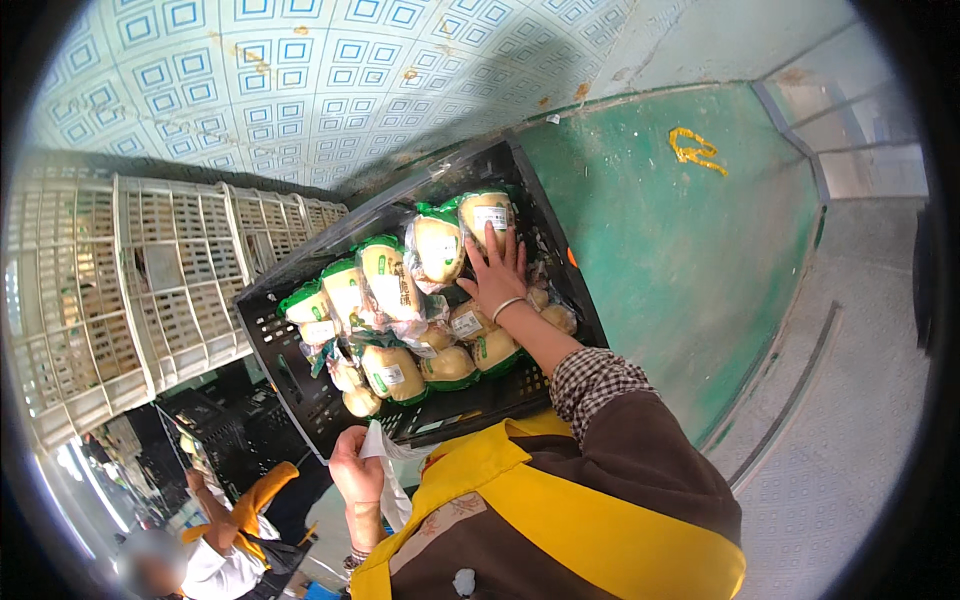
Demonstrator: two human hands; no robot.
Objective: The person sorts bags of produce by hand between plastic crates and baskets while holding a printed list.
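A black plastic crate (551,232) in front of me holds several plastic-wrapped packs of pale lotus root with green ends and white labels. My right hand (497,283) has its fingers spread over the upper right pack (480,201), fingertips at its label. A neighbouring pack (439,251) lies just left of these fingers. Closer to me is a second row, including a labelled pack (394,373). At the crate's near left edge, my left hand (355,469) pinches a white strip (394,491), apparently paper, that hangs down beside my yellow apron (480,480).
White slatted plastic crates (172,262) stand to the left. Behind the black crate rises a wall with blue squares (352,56). Green floor (675,262) with a yellow mark stretches right. At lower left, a co-worker (225,559) reaches towards other black crates (247,412).
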